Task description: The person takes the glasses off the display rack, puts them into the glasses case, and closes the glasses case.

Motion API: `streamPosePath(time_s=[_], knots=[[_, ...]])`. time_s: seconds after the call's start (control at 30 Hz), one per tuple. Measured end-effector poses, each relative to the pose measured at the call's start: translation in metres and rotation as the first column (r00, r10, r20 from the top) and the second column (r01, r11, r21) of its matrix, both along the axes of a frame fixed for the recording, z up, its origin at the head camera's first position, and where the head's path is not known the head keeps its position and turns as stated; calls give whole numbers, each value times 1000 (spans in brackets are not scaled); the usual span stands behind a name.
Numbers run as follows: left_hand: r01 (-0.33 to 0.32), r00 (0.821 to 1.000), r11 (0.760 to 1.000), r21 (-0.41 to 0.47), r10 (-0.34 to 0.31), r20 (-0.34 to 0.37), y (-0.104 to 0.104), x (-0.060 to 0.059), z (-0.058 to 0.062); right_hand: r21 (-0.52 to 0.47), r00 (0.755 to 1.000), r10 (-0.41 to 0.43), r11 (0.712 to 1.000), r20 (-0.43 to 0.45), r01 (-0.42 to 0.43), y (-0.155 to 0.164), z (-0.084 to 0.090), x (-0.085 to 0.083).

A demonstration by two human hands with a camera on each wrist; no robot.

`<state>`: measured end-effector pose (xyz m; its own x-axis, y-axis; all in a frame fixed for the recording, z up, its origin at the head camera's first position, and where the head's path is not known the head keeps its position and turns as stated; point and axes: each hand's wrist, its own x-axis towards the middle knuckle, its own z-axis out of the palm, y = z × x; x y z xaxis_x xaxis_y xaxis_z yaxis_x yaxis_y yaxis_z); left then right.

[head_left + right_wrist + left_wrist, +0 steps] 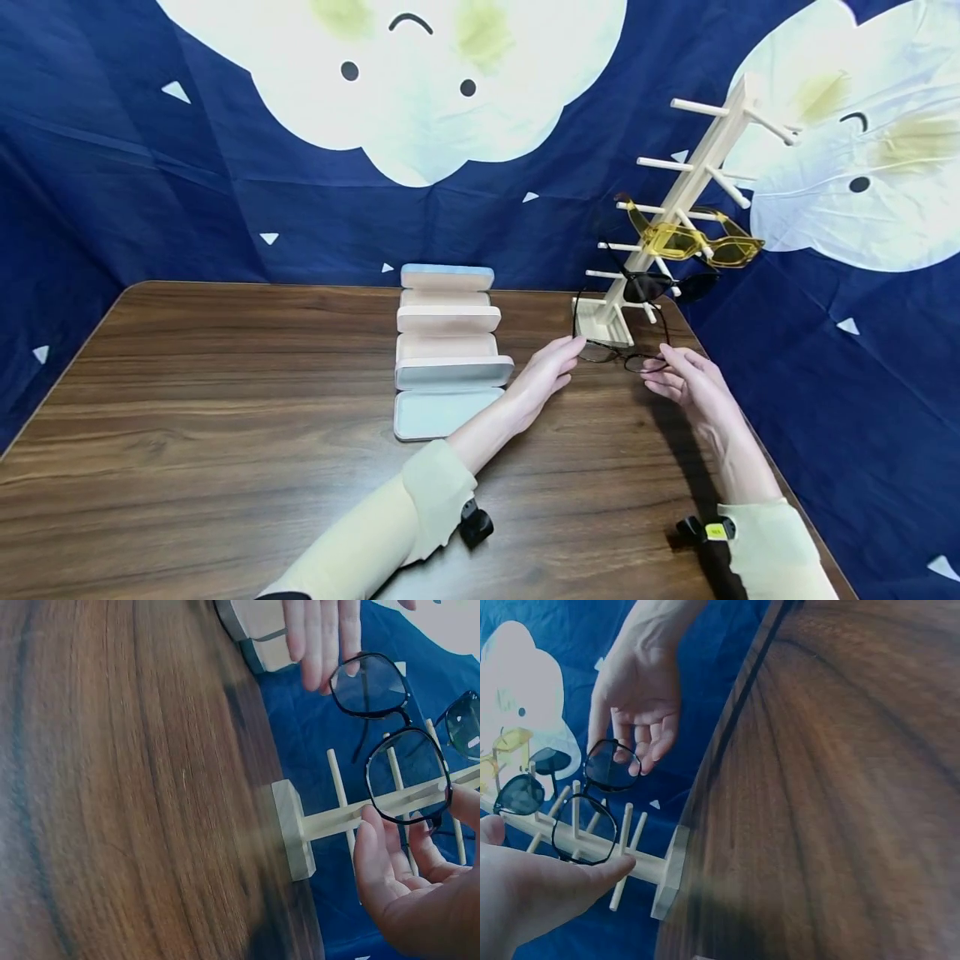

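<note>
Black-framed eyeglasses (600,353) with clear lenses are held up in front of a pale wooden glasses rack (598,323), temples pointing toward it. My right hand (693,385) pinches them at the right hinge; in the right wrist view the thumb and fingers of the right hand (420,877) stand on either side of that corner. My left hand (542,373) is at the opposite end with fairly straight fingers touching the rim. In the left wrist view, a finger of the left hand (562,881) lies along the lower lens edge, the thumb spread apart from it.
Yellow sunglasses (705,246) and, below them, black sunglasses (648,286) hang on the rack's pegs. Several pale glasses cases (450,414) stand with lids raised, left of my left hand. A blue cloth (225,208) backs the wooden table (225,400).
</note>
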<state>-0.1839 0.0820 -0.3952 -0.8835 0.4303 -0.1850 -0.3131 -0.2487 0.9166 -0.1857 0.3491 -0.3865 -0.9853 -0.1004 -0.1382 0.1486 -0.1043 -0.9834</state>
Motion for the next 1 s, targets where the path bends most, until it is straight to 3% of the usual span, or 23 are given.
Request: streamPosePath(time_s=[0.23,0.53,0.7,1.0], knots=[[0,1000,1000,-9,0,-1,-12,12,0,-2,996,85,996,-19,-85,-5,-2,7],[-10,1000,999,31,10,3,-33,27,12,4,992,124,992,-29,-123,-19,0,4],[-20,1000,999,48,20,10,-48,30,18,-35,991,134,990,-29,-135,-35,0,1],[-69,996,997,32,70,-58,-87,33,27,-71,988,149,986,-42,-152,-74,5,-7]])
